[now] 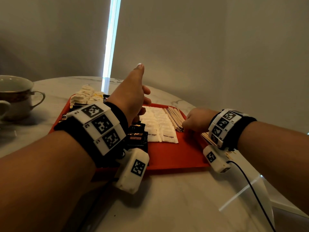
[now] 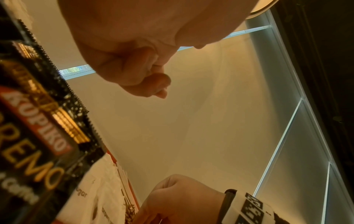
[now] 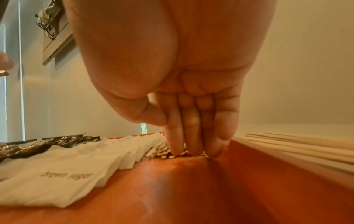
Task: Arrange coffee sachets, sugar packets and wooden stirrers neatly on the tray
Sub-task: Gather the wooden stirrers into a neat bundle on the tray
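Left hand [image 1: 132, 97] raised above the tray [image 1: 175, 156], thumb pointing up, fingers curled into the palm, holding nothing. Right hand [image 1: 196, 120] low at the tray's right side, fingers [image 3: 191, 133] straight and together, pointing down, tips touching the tray floor. Both forearms extend forward, marker bands on both wrists.

Marble table [image 1: 167, 198], grey wall [image 1: 209, 47], perhaps blinds [image 1: 112, 39]

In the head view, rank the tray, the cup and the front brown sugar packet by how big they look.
Largest to smallest:
1. tray
2. cup, partly cut off at the frame edge
3. sugar packet
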{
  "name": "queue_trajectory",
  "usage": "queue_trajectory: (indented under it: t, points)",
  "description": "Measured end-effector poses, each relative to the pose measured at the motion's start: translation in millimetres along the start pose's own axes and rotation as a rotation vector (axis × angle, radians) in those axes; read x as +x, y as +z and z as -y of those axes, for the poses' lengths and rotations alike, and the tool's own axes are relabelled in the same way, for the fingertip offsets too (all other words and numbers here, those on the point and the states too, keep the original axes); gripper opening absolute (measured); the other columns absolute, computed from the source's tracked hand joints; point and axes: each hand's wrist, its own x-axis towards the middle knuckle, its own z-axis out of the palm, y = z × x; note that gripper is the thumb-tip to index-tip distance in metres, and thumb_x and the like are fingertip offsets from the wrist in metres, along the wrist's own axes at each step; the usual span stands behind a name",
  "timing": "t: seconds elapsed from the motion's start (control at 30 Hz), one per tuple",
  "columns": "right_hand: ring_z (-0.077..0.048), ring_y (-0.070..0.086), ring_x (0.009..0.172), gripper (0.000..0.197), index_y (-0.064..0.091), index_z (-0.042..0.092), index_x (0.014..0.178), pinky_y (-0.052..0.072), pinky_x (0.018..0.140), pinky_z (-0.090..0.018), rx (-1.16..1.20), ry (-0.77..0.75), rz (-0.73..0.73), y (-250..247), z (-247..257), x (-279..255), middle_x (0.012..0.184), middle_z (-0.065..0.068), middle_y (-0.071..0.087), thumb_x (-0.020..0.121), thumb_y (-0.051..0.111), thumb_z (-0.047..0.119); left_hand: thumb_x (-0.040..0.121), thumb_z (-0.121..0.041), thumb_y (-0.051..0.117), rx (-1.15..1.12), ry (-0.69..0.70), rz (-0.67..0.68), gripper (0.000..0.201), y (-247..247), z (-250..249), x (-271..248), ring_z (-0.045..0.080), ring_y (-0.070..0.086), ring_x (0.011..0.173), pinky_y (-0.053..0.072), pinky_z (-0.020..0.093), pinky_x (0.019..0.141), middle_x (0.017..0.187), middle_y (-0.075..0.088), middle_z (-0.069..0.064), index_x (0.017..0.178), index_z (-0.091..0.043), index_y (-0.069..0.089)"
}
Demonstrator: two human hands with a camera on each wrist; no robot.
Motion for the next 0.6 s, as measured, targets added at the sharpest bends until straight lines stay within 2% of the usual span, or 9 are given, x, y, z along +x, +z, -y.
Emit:
queue_trajectory:
  t: [0.07, 0.17, 0.3, 0.37, 0.43, 0.5, 0.53, 0.6]
  points:
    - [-0.022, 0.068, 0.092, 0.031, 0.071, 0.011, 0.099, 0.054, 0.077, -0.032, -0.018, 0.001, 0.003, 1, -1, 1, 0.097, -0.007, 0.071, 0.096, 0.057, 0.039, 0.096, -0.073, 0.023, -0.003, -0.004, -0.002, 0.074, 0, 0, 0, 0.021, 0.049, 0.073, 0.036, 0.033, 0.059, 0.093, 0.062, 0.009, 0.112, -0.012, 0.062]
    - [-0.018, 0.069, 0.087, 0.03, 0.074, 0.013, 0.095, 0.057, 0.079, -0.032, 0.012, -0.003, -0.004, -1, -3, 0, 0.092, -0.004, 0.073, 0.095, 0.057, 0.037, 0.096, -0.073, 0.023, 0.004, -0.002, -0.003, 0.074, 0, 0, 0, 0.021, 0.049, 0.073, 0.037, 0.032, 0.061, 0.093, 0.062, 0.008, 0.111, -0.012, 0.062]
    - [-0.013, 0.062, 0.066, 0.029, 0.074, 0.014, 0.089, 0.049, 0.061, -0.027, 0.167, 0.014, -0.054, -11, -23, -3, 0.079, -0.001, 0.071, 0.099, 0.051, 0.029, 0.096, -0.074, 0.024, -0.009, -0.001, 0.0, 0.074, -1, 0, 0, 0.021, 0.048, 0.072, 0.036, 0.032, 0.061, 0.092, 0.062, 0.008, 0.111, -0.012, 0.062]
    - [-0.016, 0.061, 0.066, 0.026, 0.071, 0.012, 0.09, 0.048, 0.062, -0.027, 0.246, 0.093, -0.107, -14, -43, 0, 0.084, -0.004, 0.072, 0.098, 0.052, 0.028, 0.096, -0.073, 0.024, -0.013, 0.002, 0.007, 0.073, 0, -1, -1, 0.021, 0.049, 0.072, 0.036, 0.032, 0.061, 0.092, 0.062, 0.008, 0.11, -0.012, 0.062]
    - [-0.021, 0.059, 0.067, 0.024, 0.068, 0.009, 0.086, 0.048, 0.065, -0.029, 0.272, 0.175, -0.129, -11, -64, 7, 0.087, -0.008, 0.07, 0.093, 0.06, 0.031, 0.096, -0.073, 0.024, -0.008, 0.0, 0.015, 0.072, 1, -1, -1, 0.021, 0.049, 0.072, 0.037, 0.032, 0.061, 0.091, 0.062, 0.008, 0.109, -0.013, 0.062]
    - [-0.023, 0.058, 0.077, 0.036, 0.064, 0.012, 0.087, 0.045, 0.072, -0.031, 0.177, 0.233, -0.074, -5, -79, 11, 0.097, -0.009, 0.066, 0.089, 0.066, 0.048, 0.097, -0.072, 0.023, -0.003, -0.003, 0.028, 0.071, 3, 0, -2, 0.021, 0.049, 0.072, 0.037, 0.032, 0.061, 0.09, 0.061, 0.007, 0.107, -0.013, 0.062]
    - [-0.025, 0.06, 0.089, 0.047, 0.065, 0.015, 0.096, 0.045, 0.077, -0.032, 0.119, 0.261, -0.037, -1, -84, 13, 0.108, -0.01, 0.065, 0.084, 0.068, 0.06, 0.097, -0.072, 0.023, 0.0, -0.004, 0.033, 0.071, 3, 0, -2, 0.021, 0.049, 0.072, 0.037, 0.032, 0.061, 0.089, 0.061, 0.007, 0.106, -0.013, 0.061]
    - [-0.029, 0.057, 0.116, 0.081, 0.061, 0.015, 0.128, 0.045, 0.091, -0.039, 0.08, 0.308, 0.021, 8, -89, 15, 0.132, -0.009, 0.061, 0.073, 0.071, 0.073, 0.097, -0.072, 0.023, 0.004, -0.006, 0.035, 0.071, 3, 1, -1, 0.021, 0.049, 0.072, 0.036, 0.032, 0.06, 0.089, 0.06, 0.007, 0.106, -0.013, 0.061]
